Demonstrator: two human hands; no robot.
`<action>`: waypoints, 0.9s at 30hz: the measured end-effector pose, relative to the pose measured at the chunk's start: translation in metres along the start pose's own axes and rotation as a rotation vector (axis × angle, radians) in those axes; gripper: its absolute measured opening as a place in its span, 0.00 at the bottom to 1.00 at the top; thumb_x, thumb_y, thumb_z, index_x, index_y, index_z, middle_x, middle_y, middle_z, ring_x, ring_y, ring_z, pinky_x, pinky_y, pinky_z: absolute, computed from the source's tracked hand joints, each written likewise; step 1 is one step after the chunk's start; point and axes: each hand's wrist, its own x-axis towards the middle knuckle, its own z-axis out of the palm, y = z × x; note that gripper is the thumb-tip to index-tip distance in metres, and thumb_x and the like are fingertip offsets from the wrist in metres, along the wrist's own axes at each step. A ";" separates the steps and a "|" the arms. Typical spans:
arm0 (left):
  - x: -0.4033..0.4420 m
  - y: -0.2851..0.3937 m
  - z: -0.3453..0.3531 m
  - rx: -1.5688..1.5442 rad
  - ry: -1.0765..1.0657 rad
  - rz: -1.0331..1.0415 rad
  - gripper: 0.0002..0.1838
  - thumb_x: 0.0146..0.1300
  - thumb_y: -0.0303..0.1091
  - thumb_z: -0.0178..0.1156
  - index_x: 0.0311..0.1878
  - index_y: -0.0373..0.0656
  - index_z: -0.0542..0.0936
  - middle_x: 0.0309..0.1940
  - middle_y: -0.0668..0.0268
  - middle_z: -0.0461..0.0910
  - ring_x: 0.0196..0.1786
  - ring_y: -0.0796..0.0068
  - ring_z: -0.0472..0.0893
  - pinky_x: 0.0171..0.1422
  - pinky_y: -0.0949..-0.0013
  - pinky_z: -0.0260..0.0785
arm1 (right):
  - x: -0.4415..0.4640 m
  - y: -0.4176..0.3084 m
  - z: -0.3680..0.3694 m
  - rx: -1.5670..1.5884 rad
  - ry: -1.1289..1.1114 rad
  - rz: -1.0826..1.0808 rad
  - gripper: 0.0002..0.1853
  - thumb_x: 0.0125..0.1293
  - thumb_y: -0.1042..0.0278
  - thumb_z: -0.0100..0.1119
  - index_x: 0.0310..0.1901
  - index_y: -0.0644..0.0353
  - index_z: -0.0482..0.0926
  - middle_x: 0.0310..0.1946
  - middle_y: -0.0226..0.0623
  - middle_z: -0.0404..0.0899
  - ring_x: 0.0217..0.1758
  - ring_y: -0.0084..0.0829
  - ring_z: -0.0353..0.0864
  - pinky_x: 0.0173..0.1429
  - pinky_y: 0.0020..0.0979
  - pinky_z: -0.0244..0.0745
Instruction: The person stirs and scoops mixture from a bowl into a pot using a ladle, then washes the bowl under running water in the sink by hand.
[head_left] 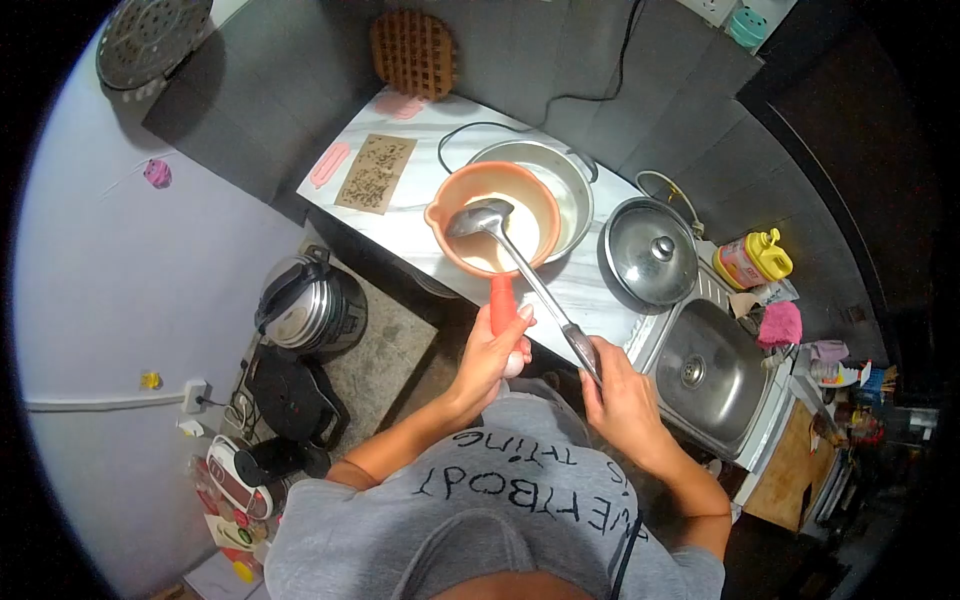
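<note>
My left hand is closed around the red handle of an orange saucepan with a pouring lip and a pale inside. A small pale rounded thing shows at the lower side of that hand; I cannot tell if it is the handle's end. In my right hand is the dark grip of a metal spatula, whose broad head lies over the inside of the saucepan. Behind and partly under the saucepan is a wide silver pot, partly hidden by it.
A glass-lidded pan stands right of the pot, before a steel sink. Beyond the sink is a yellow bottle. A patterned brown sheet lies on the marbled counter. An electric cooker stands at left.
</note>
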 end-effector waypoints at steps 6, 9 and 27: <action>0.001 -0.006 -0.010 0.124 0.010 0.052 0.15 0.68 0.43 0.54 0.47 0.43 0.65 0.31 0.68 0.69 0.22 0.81 0.70 0.25 0.77 0.66 | 0.000 0.007 -0.007 -0.077 0.061 0.000 0.21 0.63 0.72 0.54 0.57 0.66 0.64 0.33 0.54 0.72 0.27 0.55 0.77 0.29 0.47 0.73; 0.003 -0.005 -0.014 0.167 0.019 0.059 0.15 0.69 0.44 0.52 0.47 0.43 0.65 0.30 0.67 0.70 0.20 0.81 0.70 0.22 0.76 0.66 | 0.001 0.013 -0.011 -0.037 0.111 -0.006 0.22 0.64 0.72 0.53 0.58 0.66 0.63 0.33 0.55 0.72 0.27 0.56 0.76 0.29 0.48 0.72; 0.015 0.000 -0.054 0.493 0.030 0.104 0.16 0.69 0.42 0.52 0.49 0.41 0.64 0.28 0.68 0.70 0.17 0.82 0.70 0.18 0.77 0.64 | 0.011 0.021 -0.066 1.419 -0.614 0.785 0.17 0.74 0.61 0.39 0.56 0.62 0.69 0.21 0.26 0.65 0.12 0.14 0.60 0.12 0.18 0.56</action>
